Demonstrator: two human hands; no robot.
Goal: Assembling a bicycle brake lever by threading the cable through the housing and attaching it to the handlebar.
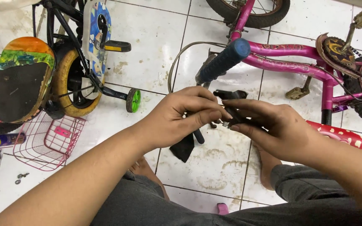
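Black metal brake-lever part [230,109], small and dark, with a nut at its lower end, sits between both hands above the white tiled floor [214,167]. Left hand [177,117] and right hand [269,123] pinch it, just below the blue foam handlebar grip [225,60] of the pink bicycle frame [290,62].

bare arms, grey shorts [315,188], barefoot

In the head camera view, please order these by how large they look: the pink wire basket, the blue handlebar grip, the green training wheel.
1. Pink wire basket, clearly largest.
2. Blue rubber handlebar grip.
3. Small green training wheel, smallest, though it lies farther from the camera.
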